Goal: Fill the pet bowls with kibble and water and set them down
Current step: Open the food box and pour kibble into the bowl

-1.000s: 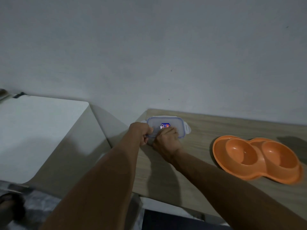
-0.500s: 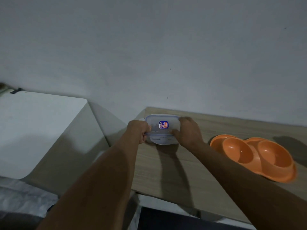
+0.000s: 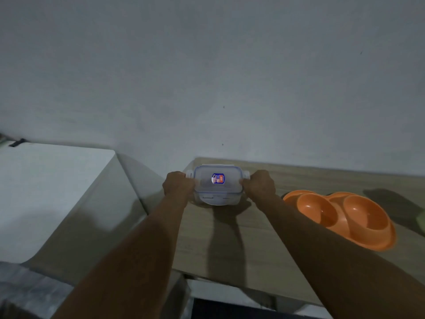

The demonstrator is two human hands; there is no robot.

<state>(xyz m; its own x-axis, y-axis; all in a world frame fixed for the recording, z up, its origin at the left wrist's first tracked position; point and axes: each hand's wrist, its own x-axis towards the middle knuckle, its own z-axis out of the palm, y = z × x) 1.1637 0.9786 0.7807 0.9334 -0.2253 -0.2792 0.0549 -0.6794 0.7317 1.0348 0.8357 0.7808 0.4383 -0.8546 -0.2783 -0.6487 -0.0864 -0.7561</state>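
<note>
A clear plastic container (image 3: 218, 187) with a blue-rimmed snap lid and a small sticker stands at the back left corner of the wooden table (image 3: 264, 245), close to the wall. My left hand (image 3: 178, 185) grips its left end and my right hand (image 3: 259, 185) grips its right end, fingers curled at the side latches. The front latch flap hangs down, unclipped. What is inside the container cannot be made out. An orange double pet bowl (image 3: 342, 215), both wells empty, lies on the table to the right.
A white cabinet top (image 3: 46, 192) stands left of the table, across a narrow gap. The grey wall runs right behind the table. A dark shadow and a greenish edge (image 3: 420, 222) show at the far right.
My right hand moved from the container's front edge to its right end. The front latch flap now hangs open. My left hand stays at the left end.
</note>
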